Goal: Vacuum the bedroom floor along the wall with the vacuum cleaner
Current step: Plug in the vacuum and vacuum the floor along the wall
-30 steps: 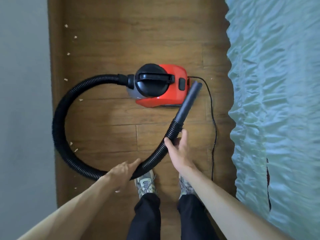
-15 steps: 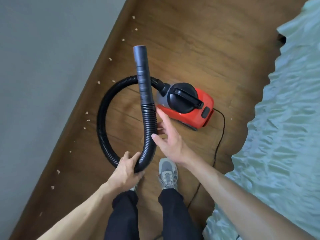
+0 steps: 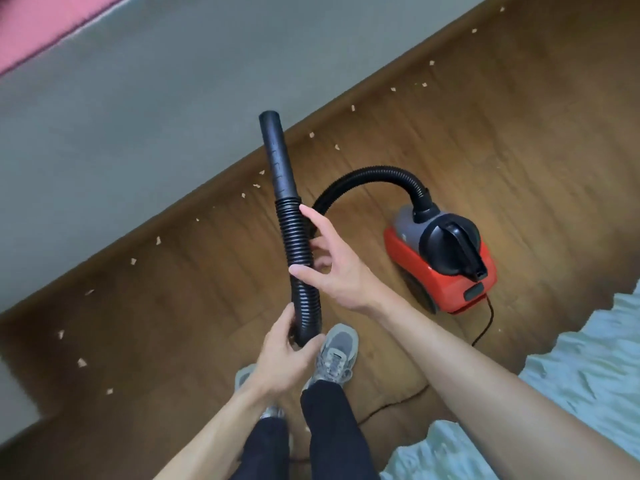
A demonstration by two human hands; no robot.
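Hose [image 3: 295, 237] loop now unrolled rightward, left hand [image 3: 284, 358] fingers gripping it, right hand [image 3: 341, 271] fingers spread wide.

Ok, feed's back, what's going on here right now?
A person holds the free end of the hose up off the floor. The left hand grips its lower bend; the right hand rests open against it higher up, thumb across. The nozzle points toward the wall, clear of the floor. The red vacuum cleaner sits by the bed, and small scraps lie along the wall.
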